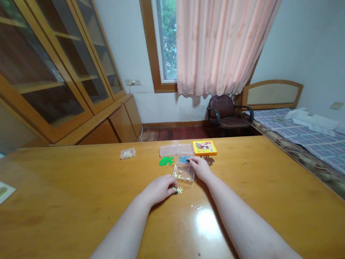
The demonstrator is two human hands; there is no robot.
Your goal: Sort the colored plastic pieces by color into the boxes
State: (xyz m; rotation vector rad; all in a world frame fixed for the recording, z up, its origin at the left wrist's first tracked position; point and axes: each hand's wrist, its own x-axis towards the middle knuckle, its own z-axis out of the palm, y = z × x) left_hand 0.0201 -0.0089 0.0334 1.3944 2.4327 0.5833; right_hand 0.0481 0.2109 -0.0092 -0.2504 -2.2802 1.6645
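My left hand point(163, 186) is closed at a small pile of pale yellow pieces point(179, 190), its fingertips pressed together among them; what lies between them is too small to make out. A clear plastic box point(184, 180), open at the top, stands just beyond, with some pale yellow pieces scattered in it. My right hand point(201, 168) grips this box at its far right corner, fingers bent over the rim. Blue pieces point(183, 159) lie right behind the box, partly covered by my right fingers. Brown pieces point(208, 160) sit to the right of that hand.
Green pieces point(166, 161) lie left of the blue ones. Behind them are a clear lidded case point(176, 149) and a yellow box point(204, 147) with a printed picture. A small clear container point(128, 153) stands further left. A few tiny clear bits point(195, 207) lie nearer me on the wooden table point(77, 210).
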